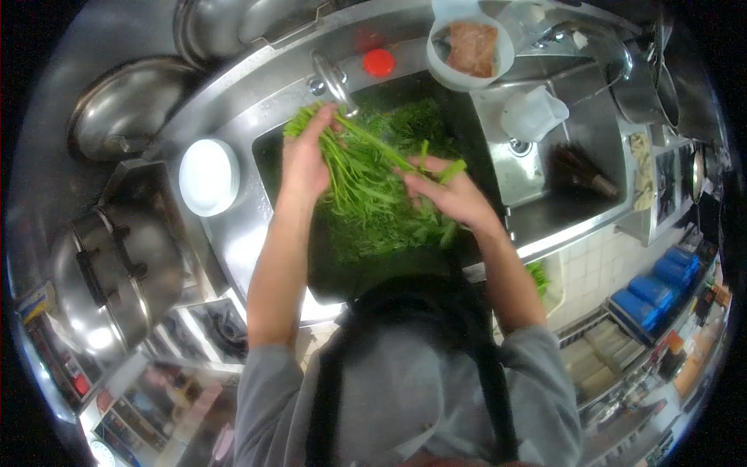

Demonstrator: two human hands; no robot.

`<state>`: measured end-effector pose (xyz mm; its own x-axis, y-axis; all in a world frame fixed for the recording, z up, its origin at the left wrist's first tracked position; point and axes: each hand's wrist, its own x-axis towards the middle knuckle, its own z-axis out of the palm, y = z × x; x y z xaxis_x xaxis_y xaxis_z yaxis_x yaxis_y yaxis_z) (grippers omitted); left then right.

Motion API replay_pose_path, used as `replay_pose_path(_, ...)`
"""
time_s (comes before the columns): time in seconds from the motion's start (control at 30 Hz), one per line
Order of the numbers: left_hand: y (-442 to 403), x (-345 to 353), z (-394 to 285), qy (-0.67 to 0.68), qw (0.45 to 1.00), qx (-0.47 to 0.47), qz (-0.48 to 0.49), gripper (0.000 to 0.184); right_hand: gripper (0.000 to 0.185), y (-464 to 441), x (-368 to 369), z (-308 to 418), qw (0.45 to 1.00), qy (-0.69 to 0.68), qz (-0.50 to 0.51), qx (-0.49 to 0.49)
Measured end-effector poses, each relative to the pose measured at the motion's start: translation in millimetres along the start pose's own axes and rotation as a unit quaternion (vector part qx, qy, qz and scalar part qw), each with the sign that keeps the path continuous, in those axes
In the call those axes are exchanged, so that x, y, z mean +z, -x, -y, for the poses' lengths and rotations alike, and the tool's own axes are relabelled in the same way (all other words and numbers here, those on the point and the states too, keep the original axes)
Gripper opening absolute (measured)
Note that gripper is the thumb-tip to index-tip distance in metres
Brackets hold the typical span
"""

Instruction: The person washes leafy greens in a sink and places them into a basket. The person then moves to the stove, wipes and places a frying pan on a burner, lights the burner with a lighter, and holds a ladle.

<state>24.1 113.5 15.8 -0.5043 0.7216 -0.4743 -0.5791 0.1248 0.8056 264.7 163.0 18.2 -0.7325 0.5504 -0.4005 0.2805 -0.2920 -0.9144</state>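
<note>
Over the left basin of the sink, my left hand (307,163) is closed around the stem ends of a bunch of leafy greens (350,175). The stems fan down and to the right, leaves hanging over the basin. My right hand (450,193) pinches a few thicker green stalks (436,165) between thumb and fingers, to the right of the bunch. Below both hands, a mass of loose leafy greens (366,233) fills much of the dark basin. The faucet (331,82) stands just behind my left hand. Its spout ends close to the stems.
A white bowl (209,177) sits on the left drainboard. Behind the basin are a red lid (379,62) and a white container (470,50) with a brownish block inside. The right basin holds a white jug (535,114) and a brush-like bundle (583,170). Large metal pans (128,105) stand left.
</note>
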Motion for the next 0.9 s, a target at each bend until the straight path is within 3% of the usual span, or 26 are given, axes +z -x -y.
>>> replay_pose_path(0.1, -21, -37, -10, 0.046, 0.998, 0.046, -0.019, 0.016, 0.030, 2, -17, -35, 0.999, -0.004, -0.026, 0.026)
replay_pose_path(0.2, -6, -28, -23, -0.026, 0.995, 0.095, -0.018, 0.014, 0.023, 9, -21, -35, 0.995, -0.061, -0.066, 0.041)
replay_pose_path(0.27, -3, -34, -14, -0.185, 0.976, 0.106, 0.050, 0.021, 0.024, 6, -16, -33, 0.991, -0.112, -0.072, 0.024)
replay_pose_path(0.3, 4, -28, -10, -0.186, 0.975, 0.107, 0.049, 0.021, 0.024, 3, -12, -32, 0.991, -0.112, -0.071, 0.023)
replay_pose_path(0.37, 23, -2, 5, -0.324, 0.937, 0.082, 0.098, 0.021, 0.025, -6, -1, -28, 0.995, -0.076, -0.058, -0.018)
replay_pose_path(0.43, 36, 21, 13, -0.379, 0.898, 0.133, 0.179, 0.021, 0.028, -7, 7, -13, 0.997, -0.049, -0.056, -0.011)
replay_pose_path(0.5, 29, 20, 26, -0.351, 0.903, 0.146, 0.202, 0.021, 0.034, -8, 17, -5, 0.998, -0.028, -0.048, -0.003)
replay_pose_path(0.6, 12, 8, 20, -0.125, 0.988, 0.047, 0.075, 0.021, 0.034, 1, 8, -7, 0.999, -0.005, -0.039, 0.022)
replay_pose_path(0.63, 7, 2, 11, -0.071, 0.994, 0.072, 0.032, 0.018, 0.031, 6, 2, -6, 0.999, 0.017, -0.028, 0.036)
replay_pose_path(0.73, 1, -15, -13, -0.055, 0.997, 0.048, 0.008, 0.017, 0.026, 17, -21, -44, 0.997, -0.006, -0.046, 0.061)
replay_pose_path(0.8, 1, -24, -19, -0.089, 0.994, 0.031, 0.048, 0.017, 0.029, 18, -27, -60, 0.995, -0.048, -0.050, 0.071)
replay_pose_path(0.9, 0, -27, -16, -0.120, 0.986, -0.008, 0.116, 0.017, 0.030, 20, -28, -66, 0.986, -0.077, -0.138, 0.053)
